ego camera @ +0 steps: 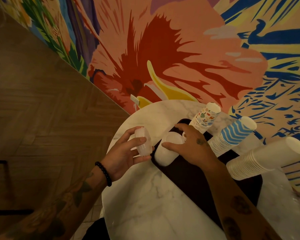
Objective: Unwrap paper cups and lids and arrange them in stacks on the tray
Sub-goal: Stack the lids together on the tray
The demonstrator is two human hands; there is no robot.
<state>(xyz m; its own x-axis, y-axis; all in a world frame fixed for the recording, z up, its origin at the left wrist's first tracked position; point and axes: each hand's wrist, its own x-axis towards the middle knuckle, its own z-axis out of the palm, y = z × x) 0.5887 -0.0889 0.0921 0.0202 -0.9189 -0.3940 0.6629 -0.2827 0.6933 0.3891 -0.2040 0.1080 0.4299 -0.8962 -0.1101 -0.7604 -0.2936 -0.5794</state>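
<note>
Over the marble tabletop (pixel 145 205), my left hand (pixel 121 160) is gripping loose lids (pixel 143 142), right hand (pixel 192 146) clasping the lid stack (pixel 163 156) on the tray (pixel 189 179).

Café, judging by floral mural (pixel 163 49), marble table (pixel 145 205), stacked paper cups (pixel 232 135).

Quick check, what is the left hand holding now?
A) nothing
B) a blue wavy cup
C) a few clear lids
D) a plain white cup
C: the left hand grips a few clear lids beside the tray, while the right hand grips the lid stack on it.
</note>
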